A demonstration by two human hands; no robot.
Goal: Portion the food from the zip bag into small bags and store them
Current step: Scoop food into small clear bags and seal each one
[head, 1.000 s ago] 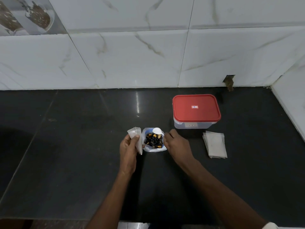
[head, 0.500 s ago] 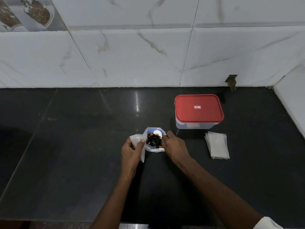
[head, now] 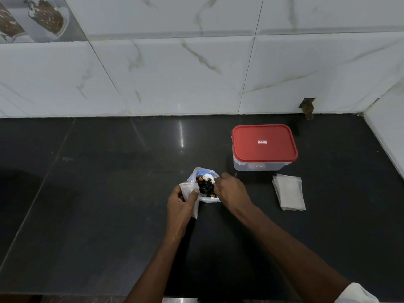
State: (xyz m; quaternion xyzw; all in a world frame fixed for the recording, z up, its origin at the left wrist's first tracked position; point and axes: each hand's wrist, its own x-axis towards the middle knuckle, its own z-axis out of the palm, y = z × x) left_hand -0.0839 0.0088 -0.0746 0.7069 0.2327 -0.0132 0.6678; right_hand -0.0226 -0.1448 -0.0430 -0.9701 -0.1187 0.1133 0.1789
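An open zip bag (head: 197, 174) stands on the black counter (head: 109, 193), filled with dark and orange food pieces (head: 205, 188). A white scoop (head: 207, 177) pokes out of the food. My left hand (head: 181, 204) holds a small translucent bag (head: 192, 197) just left of the zip bag. My right hand (head: 231, 191) reaches into the zip bag's mouth from the right, fingers curled down at the scoop; its fingertips are hidden. A stack of small empty bags (head: 288, 194) lies to the right.
A clear container with a red lid (head: 263, 145) stands shut behind the stack of bags. White marble tiles (head: 196, 73) rise behind the counter, and a wall (head: 389, 132) closes it on the right. The counter's front edge runs along the bottom.
My right hand has moved further into the zip bag, toward the scoop. My left hand has lowered the small bag and brought it closer to the zip bag.
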